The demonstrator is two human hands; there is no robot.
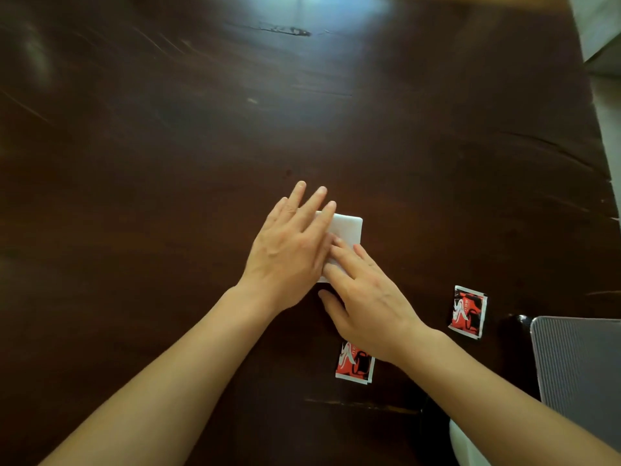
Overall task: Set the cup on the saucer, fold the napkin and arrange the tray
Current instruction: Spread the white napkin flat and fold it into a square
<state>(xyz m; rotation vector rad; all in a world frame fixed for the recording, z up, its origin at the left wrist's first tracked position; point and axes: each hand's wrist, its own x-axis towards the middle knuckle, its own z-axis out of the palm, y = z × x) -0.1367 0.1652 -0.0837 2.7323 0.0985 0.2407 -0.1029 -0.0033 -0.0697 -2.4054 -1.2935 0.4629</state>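
A white folded napkin (pixel 347 228) lies flat on the dark wooden table (pixel 168 163) near the middle. My left hand (pixel 289 250) rests flat on its left part, fingers spread and pointing away. My right hand (pixel 366 297) presses its fingertips on the napkin's near right part, beside the left hand. Most of the napkin is hidden under both hands. A grey ribbed tray (pixel 581 371) shows at the lower right edge. A white curved rim (pixel 463 445), possibly the saucer or cup, peeks out at the bottom right behind my right forearm.
Two red, black and white sachets lie on the table: one (pixel 467 312) right of my right hand, one (pixel 354 363) partly under my right wrist. The table's right edge (pixel 601 136) runs down the right side, with a pale floor beyond.
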